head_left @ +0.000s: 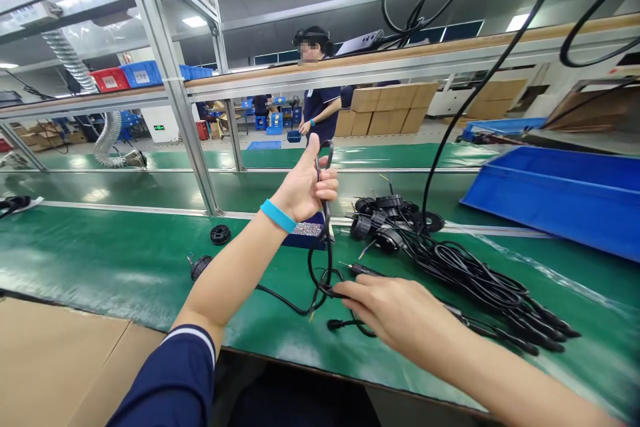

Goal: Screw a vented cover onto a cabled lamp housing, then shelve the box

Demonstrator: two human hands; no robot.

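Observation:
My left hand (pixel 314 180), a turquoise band at its wrist, is raised over the bench with its fingers wrapped round a looped black cable (pixel 327 247). Lower down, my right hand (pixel 370 297) pinches the same cable where its strands cross. One stretch runs left along the green mat towards a round black fitting (pixel 200 267) with bare wire ends. A black plug (pixel 336 325) lies just below the right hand. Beyond that hand, a screwdriver (pixel 361 270) points left. Behind the left wrist, a blue box (pixel 303 239) of small metal pieces is partly covered.
On the right lie several black cables (pixel 470 273) with round fittings (pixel 387 220). A large blue bin (pixel 560 190) stands behind them. A black disc (pixel 220 235) rests left of the hands. A metal post (pixel 175 87) rises from the bench. A person (pixel 325 107) stands across the bench.

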